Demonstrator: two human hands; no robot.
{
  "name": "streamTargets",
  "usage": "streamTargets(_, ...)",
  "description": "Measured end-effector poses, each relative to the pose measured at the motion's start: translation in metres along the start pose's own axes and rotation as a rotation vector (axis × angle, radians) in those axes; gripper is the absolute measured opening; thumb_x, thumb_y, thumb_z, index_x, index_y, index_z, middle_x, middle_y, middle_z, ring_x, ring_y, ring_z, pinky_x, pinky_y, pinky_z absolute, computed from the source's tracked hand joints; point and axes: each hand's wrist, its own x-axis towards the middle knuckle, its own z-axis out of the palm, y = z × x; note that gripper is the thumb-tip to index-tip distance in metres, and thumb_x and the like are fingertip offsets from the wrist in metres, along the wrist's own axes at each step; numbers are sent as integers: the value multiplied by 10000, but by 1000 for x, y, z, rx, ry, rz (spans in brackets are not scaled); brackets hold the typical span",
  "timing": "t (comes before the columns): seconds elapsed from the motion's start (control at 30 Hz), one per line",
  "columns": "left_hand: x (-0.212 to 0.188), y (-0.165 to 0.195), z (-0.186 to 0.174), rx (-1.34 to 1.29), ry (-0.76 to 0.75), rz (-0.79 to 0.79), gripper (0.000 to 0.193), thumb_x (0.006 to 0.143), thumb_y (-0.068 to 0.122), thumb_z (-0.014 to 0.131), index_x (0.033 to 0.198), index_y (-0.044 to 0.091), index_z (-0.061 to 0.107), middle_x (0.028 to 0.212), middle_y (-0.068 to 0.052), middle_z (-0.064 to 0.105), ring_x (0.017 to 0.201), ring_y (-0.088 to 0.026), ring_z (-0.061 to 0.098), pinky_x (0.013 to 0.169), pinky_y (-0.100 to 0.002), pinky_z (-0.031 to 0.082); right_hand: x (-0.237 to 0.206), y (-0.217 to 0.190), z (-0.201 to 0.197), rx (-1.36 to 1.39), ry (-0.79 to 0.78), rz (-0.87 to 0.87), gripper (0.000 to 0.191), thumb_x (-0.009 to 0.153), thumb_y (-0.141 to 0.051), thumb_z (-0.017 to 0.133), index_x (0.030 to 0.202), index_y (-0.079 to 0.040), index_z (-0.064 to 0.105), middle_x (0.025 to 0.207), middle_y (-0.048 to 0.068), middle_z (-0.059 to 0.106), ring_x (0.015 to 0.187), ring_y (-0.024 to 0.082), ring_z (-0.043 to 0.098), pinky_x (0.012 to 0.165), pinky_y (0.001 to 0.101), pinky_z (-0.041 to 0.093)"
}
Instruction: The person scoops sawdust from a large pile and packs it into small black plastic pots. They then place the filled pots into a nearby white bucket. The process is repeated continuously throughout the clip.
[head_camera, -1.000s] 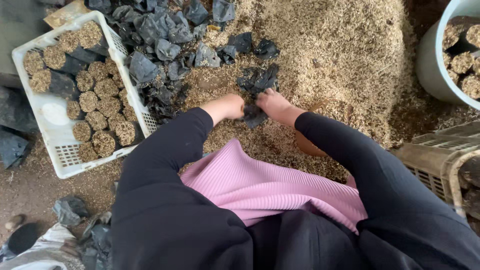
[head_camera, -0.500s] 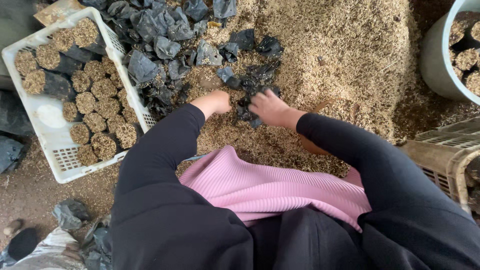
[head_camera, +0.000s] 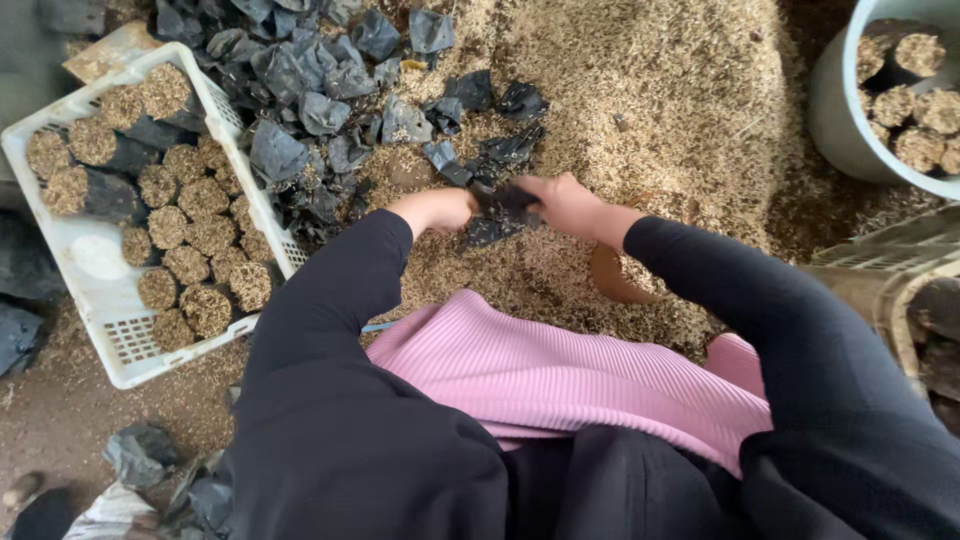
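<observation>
My left hand (head_camera: 437, 209) and my right hand (head_camera: 566, 203) meet over a heap of straw-coloured husk (head_camera: 640, 120). Between them they grip a small black plastic bag (head_camera: 499, 211), crumpled and partly hidden by the fingers. Both arms wear black sleeves over a pink ribbed top. A pile of empty black plastic bags (head_camera: 310, 90) lies just beyond the hands, to the upper left.
A white plastic crate (head_camera: 75, 110) at the left holds several black bags packed with husk, standing upright. A pale bucket (head_camera: 850, 120) at the upper right holds more filled bags. Another crate edge (head_camera: 900, 250) shows at the right. Loose black bags (head_camera: 140, 455) lie at lower left.
Both hands have kept hold of the black bag and shifted slightly up and right over the husk. The view has also tilted a little.
</observation>
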Motion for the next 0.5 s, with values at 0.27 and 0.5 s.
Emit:
streamTargets(0.27, -55, 96, -53, -741, -43, 365, 711, 807, -5, 594, 1482, 171, 453, 1331, -70, 599, 1147, -214, 599, 973, -400, 521, -52, -9, -99, 145, 165, -31, 256, 905, -183, 779, 1132, -67, 752, 840, 83, 733, 768, 167, 683, 719, 351, 538)
streamTargets(0.5, -99, 161, -94, -683, 30, 567, 425, 919, 158, 692, 1322, 40, 630, 1149, -61, 718, 1063, -173, 699, 896, -341, 606, -104, -6, -147, 97, 399, 31, 405, 809, -115, 825, 1163, -14, 656, 864, 135, 733, 811, 248, 699, 743, 383, 548)
